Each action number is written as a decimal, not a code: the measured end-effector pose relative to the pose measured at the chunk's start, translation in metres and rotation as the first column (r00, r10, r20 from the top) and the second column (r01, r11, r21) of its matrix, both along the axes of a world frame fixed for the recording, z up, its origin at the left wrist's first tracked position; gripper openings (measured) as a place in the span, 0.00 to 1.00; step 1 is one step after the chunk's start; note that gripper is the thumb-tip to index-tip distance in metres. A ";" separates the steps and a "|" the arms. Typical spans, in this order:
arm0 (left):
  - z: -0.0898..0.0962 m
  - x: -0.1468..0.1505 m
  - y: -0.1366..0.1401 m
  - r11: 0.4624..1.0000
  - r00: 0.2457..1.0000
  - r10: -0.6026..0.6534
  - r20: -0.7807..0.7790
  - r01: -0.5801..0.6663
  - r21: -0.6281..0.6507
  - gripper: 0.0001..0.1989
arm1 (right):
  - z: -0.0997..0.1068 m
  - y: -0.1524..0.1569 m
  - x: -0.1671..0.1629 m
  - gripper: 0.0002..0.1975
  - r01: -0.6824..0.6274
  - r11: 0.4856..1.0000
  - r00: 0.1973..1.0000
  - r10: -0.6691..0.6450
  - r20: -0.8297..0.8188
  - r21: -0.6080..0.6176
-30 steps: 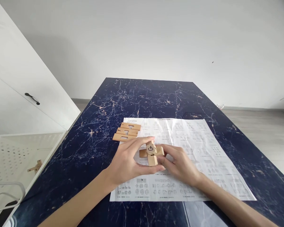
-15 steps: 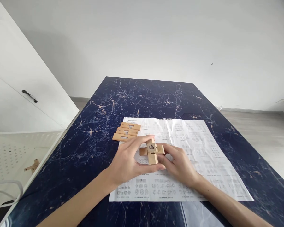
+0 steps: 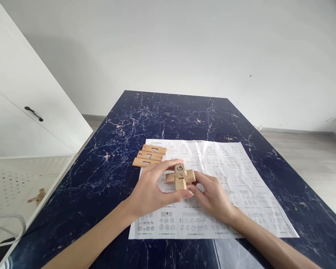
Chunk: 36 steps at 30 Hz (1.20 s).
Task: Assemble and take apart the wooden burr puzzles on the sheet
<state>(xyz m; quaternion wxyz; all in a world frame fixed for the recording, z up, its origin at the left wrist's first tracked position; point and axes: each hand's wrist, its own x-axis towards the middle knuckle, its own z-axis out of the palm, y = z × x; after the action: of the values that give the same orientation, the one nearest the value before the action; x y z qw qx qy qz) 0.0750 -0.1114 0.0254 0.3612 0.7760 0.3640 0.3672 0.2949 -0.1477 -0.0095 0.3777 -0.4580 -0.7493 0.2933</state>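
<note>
The left hand (image 3: 148,190) and right hand (image 3: 210,192) together grip one pale wooden cross-shaped block (image 3: 180,175) above one white printed paper sheet (image 3: 246,201), hiding some print. Three flat tan slotted wooden bars (image 3: 158,156) overlap the sheet's left edge on the dark-blue marbled desk (image 3: 170,116). Beside it, one white perforated basket (image 3: 5,179) holds brown wooden pieces (image 3: 39,196).

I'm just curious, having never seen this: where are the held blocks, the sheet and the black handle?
Held blocks (image 3: 180,174): head view, on the marked block.
Sheet (image 3: 236,183): head view, on its right half.
Handle (image 3: 34,113): head view, middle of its bar.
</note>
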 end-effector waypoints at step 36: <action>-0.015 0.007 -0.005 0.977 0.976 0.178 -0.122 -0.161 0.138 0.22 | 0.014 0.024 0.008 0.24 -0.143 0.923 0.860 -0.063 -0.506 -0.357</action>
<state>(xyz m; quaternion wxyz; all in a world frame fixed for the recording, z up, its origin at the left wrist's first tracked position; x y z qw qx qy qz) 0.0819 -0.1167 0.0107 0.2532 0.7863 0.4280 0.3666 0.3030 -0.1239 0.0044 0.4586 -0.4132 -0.5607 0.5519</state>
